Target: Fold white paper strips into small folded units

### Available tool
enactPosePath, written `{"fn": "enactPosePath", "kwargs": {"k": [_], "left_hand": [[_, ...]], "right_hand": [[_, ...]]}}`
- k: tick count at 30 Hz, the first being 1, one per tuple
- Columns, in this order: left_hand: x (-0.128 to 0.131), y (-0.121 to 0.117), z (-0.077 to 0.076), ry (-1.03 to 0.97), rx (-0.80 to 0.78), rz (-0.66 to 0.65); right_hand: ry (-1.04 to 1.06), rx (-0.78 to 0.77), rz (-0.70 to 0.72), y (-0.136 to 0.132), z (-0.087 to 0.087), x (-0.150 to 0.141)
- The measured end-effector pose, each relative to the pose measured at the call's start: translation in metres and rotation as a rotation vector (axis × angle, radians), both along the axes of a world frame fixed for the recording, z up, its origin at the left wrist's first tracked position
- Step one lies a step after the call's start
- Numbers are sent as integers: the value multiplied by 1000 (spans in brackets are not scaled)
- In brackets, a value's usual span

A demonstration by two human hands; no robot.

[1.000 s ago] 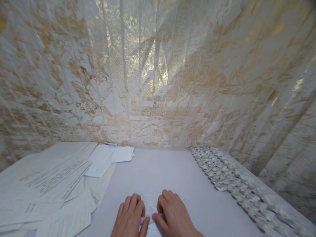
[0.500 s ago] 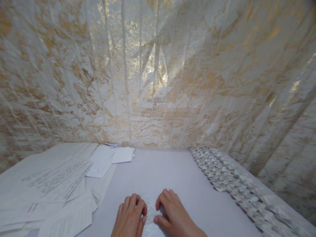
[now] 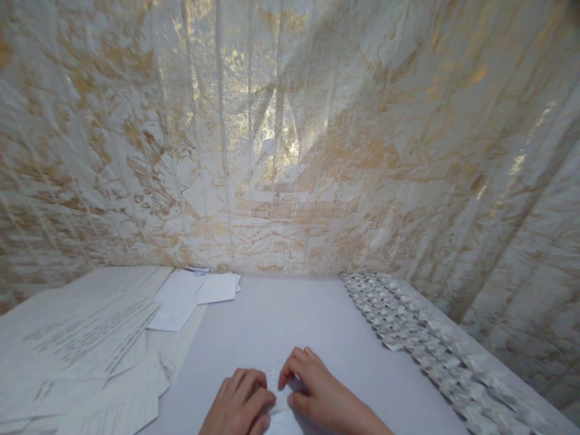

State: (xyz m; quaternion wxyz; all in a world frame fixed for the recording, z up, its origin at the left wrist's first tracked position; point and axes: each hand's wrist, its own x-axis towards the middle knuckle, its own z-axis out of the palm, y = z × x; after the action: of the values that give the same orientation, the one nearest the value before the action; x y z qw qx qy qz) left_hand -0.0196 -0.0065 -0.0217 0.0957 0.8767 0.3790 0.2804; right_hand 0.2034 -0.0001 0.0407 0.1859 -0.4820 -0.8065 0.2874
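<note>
A small white piece of paper (image 3: 277, 403) with faint print lies on the tabletop at the bottom centre, between my two hands. My left hand (image 3: 240, 400) rests on its left side, fingers curled and thumb tucked close, gripping the paper's edge. From the right, my right hand (image 3: 319, 386) bends its forefinger and thumb onto the paper's other side, with a small gap between the two tips. The paper's lower part runs out of the frame, and my palms hide its side edges.
Printed sheets (image 3: 90, 338) overlap on the left, with blank white slips (image 3: 217, 289) at the back. Rows of folded paper pieces (image 3: 408, 332) line the right side of the pale table (image 3: 281, 314). A gold-patterned curtain (image 3: 281, 151) hangs behind.
My left hand has shifted slightly down, its fingers more bunched and nearer the right hand. My right hand has moved a little left. The whole view has shifted slightly.
</note>
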Motion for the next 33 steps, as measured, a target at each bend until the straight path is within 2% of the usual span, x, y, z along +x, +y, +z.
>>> {"fn": "enactPosePath", "kwargs": {"k": [3,6,10,15,18,23,27,31,33], "left_hand": [[-1,5,0,71,33,-23],[-3,4,12,126,-26,-21],[-3,0,26,123,19,-21],[-1,-1,26,156,201,-3],[0,-2,26,147,374,41],[2,-3,32,87,569,81],[6,-5,40,48,672,119],[8,-7,45,34,680,90],[8,-9,42,-16,598,62]], "right_hand": [[6,-46,12,2,1,2],[32,-69,22,4,3,4],[53,-41,33,3,2,2],[-67,109,60,-2,-5,-21],[-158,167,62,-6,-10,-30],[-2,145,37,-6,-11,-27],[-72,203,64,-6,-16,-27],[-272,267,63,-5,-28,-37],[-317,255,53,-4,-31,-39]]}}
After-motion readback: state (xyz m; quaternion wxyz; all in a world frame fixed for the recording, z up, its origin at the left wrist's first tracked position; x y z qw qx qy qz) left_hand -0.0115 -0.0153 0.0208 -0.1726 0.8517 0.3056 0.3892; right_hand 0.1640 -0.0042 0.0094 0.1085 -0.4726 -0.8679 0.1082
